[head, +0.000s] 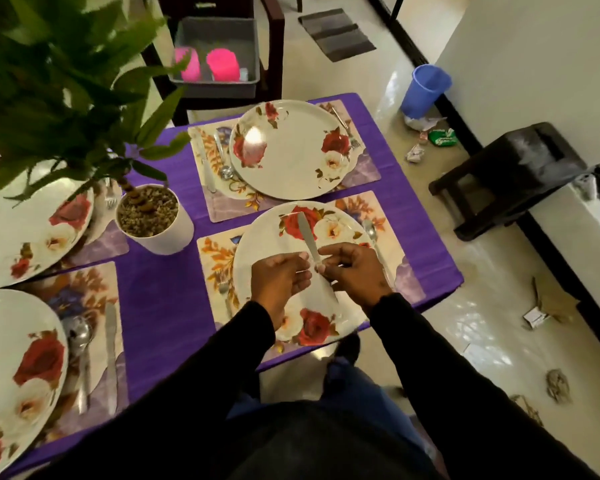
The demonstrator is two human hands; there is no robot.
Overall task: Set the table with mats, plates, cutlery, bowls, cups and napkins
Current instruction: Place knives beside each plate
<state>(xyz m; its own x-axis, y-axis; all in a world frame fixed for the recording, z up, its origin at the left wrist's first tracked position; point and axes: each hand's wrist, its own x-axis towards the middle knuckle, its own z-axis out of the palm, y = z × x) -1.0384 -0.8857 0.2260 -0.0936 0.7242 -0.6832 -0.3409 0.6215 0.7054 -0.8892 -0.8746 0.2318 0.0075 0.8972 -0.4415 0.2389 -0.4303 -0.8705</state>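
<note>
Knife [308, 237] pinched in my right hand [355, 271] above near plate [284, 237], blade pointing away; my left hand [279, 278] touches its handle, fingers loosely curled. Spoon [373, 233] lies right of plate.

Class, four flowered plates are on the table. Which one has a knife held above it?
The plate nearest the person, at the table's front right. The right hand pinches the knife over it, the left hand alongside; the other plates' knives lie on mats.
</note>
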